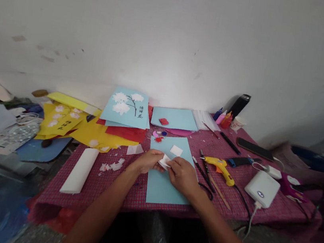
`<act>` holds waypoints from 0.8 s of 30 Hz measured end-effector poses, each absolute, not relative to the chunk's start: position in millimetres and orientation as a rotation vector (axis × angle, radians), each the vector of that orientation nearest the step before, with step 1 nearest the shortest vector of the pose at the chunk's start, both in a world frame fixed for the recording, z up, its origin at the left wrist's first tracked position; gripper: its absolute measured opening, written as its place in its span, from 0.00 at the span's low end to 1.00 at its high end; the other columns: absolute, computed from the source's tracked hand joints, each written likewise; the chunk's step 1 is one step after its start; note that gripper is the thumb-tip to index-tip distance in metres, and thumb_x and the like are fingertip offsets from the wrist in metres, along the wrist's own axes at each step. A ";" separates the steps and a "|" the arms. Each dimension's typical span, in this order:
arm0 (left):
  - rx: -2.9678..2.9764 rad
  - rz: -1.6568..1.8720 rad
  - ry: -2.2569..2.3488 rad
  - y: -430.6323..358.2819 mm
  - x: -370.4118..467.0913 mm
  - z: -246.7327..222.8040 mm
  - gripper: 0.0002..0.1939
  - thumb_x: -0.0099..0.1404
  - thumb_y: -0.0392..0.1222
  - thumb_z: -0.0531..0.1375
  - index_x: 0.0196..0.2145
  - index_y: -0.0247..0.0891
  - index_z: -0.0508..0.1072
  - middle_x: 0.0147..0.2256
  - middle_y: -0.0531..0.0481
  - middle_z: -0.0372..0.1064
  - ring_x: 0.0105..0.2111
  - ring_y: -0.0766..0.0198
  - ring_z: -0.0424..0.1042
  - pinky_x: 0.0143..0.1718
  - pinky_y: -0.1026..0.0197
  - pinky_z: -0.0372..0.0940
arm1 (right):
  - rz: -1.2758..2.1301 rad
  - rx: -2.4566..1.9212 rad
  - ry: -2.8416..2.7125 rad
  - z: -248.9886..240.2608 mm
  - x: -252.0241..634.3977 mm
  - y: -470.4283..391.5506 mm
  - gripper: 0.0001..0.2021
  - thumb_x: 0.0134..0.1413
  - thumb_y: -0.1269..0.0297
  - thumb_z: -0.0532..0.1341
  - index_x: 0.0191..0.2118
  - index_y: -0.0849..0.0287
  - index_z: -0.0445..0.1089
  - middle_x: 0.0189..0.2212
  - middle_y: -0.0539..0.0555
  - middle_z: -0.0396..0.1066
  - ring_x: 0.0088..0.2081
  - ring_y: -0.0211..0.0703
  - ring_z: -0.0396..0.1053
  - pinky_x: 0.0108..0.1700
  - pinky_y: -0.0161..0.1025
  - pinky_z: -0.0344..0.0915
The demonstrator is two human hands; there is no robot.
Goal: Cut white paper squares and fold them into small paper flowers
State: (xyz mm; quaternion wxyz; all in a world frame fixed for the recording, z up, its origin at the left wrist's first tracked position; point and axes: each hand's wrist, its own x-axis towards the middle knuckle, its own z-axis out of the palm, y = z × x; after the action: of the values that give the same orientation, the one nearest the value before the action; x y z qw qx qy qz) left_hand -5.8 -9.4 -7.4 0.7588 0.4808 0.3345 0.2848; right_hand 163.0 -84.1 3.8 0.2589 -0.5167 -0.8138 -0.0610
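Note:
Between my two hands is a small piece of white paper [164,161], held above a light blue sheet [167,190]. My left hand [150,161] pinches its left side, while the fingers of my right hand [183,174] close on its right side. Whether the paper is folded or layered I cannot tell. Just beyond my fingers, a second white paper square [176,150] lies on the blue sheet. White paper scraps [112,165] are scattered to the left of my left forearm.
On the right lie a yellow glue gun [218,167], pencils, a utility knife [239,161], a phone [254,149] and a white power bank [262,188] with cables. Blue cards with paper flowers [126,106], yellow sheets [97,132] and a white paper roll [80,170] are on the left.

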 end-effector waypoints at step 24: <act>1.178 0.585 0.746 -9.4 -6.8 -1.7 0.20 0.54 0.49 0.65 0.38 0.29 0.75 0.34 0.42 0.72 0.30 0.65 0.71 0.32 0.63 0.67 | 0.037 -1.419 -2.063 0.5 172.0 -86.0 0.16 0.52 0.75 0.55 0.45 0.58 0.72 0.39 0.58 0.70 0.39 0.44 0.67 0.42 0.39 0.64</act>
State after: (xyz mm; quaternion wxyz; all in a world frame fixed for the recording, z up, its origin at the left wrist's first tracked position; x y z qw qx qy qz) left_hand -6.8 -9.4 -1.7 0.7275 0.5346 0.3386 0.2654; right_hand 172.0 -86.0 0.5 0.3135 -0.5381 -0.7823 0.0140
